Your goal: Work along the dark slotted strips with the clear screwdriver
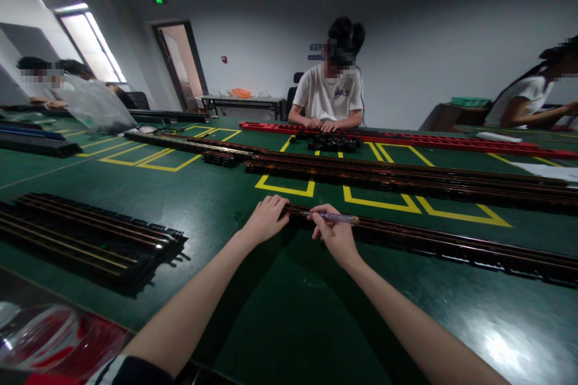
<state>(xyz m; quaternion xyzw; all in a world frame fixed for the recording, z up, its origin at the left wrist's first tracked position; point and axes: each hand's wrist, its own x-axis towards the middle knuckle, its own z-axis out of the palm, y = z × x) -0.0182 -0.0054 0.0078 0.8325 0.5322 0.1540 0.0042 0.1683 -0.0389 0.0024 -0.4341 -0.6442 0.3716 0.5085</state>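
Observation:
A long dark rail strip with copper-coloured lines runs from the middle of the green table to the right edge of view. My left hand is closed over the strip's left end, its fingers wrapped round it. Just to the right, my right hand grips a slim clear pen like a writing tool. The pen's tip points left onto the strip near my left fingers; whether it touches cannot be made out.
Longer dark strips lie beyond my hands, and a stack of shorter strips lies left. Across the table a person handles small black parts by a red rail. A plastic bottle is at lower left.

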